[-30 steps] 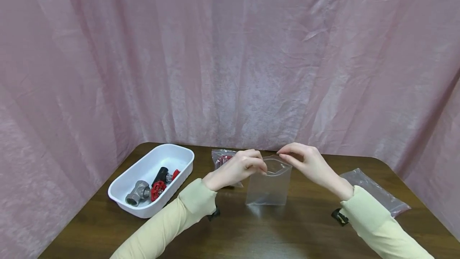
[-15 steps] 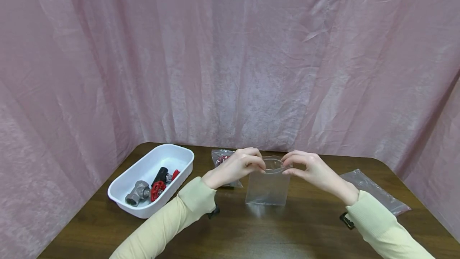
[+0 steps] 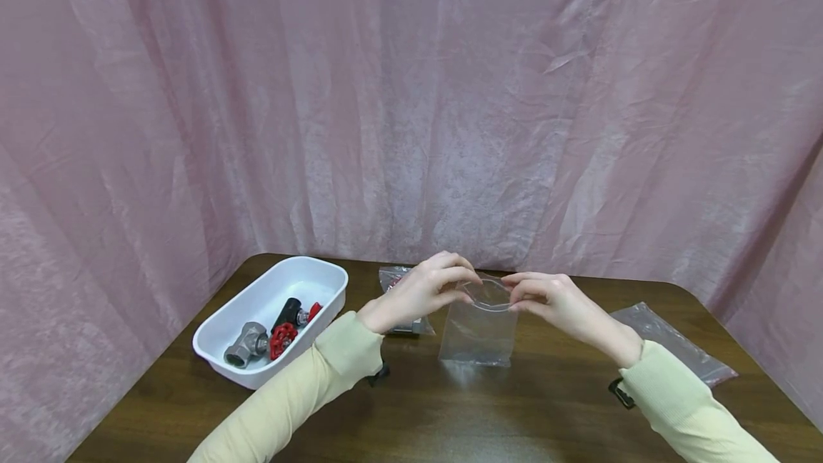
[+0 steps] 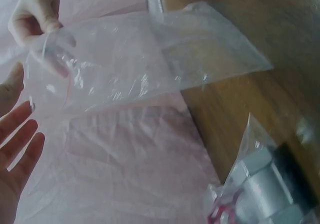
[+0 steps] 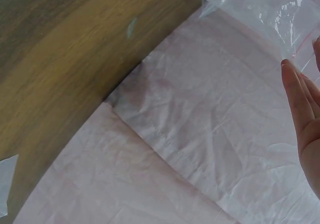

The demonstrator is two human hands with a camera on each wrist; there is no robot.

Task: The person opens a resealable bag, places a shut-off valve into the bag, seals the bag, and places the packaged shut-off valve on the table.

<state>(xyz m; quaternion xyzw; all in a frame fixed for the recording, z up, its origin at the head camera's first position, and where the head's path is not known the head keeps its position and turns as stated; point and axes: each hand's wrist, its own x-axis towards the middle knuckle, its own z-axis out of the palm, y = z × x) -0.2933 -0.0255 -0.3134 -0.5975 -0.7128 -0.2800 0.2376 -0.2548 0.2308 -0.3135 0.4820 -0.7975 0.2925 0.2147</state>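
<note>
A clear zip bag point(image 3: 479, 338) stands upright on the table in front of me, its mouth spread into an oval. At the left side of the mouth, my left hand point(image 3: 426, 291) holds the rim between thumb and curled fingers. My right hand point(image 3: 566, 309) pinches the opposite corner. Nothing shows inside the bag. In the left wrist view the zip bag point(image 4: 125, 58) stretches across, with my left hand point(image 4: 17, 144) by its mouth and the right hand point(image 4: 35, 16) beyond. The right wrist view catches only one corner of the bag point(image 5: 272, 13) near my right fingertips point(image 5: 286, 66).
At left on the brown table point(image 3: 450, 420) is a white tray point(image 3: 257, 379) with a grey metal valve point(image 3: 247, 345), a red handwheel point(image 3: 283, 340) and a black part point(image 3: 288, 311). Behind my left hand lies a bagged valve point(image 4: 265, 184). A flat plastic bag point(image 3: 671, 341) lies at right.
My right hand has shifted its fingers forward and down along the mouth's right corner. The left hand has risen slightly, its thumb and fingers wider apart. The bag's mouth looks wider.
</note>
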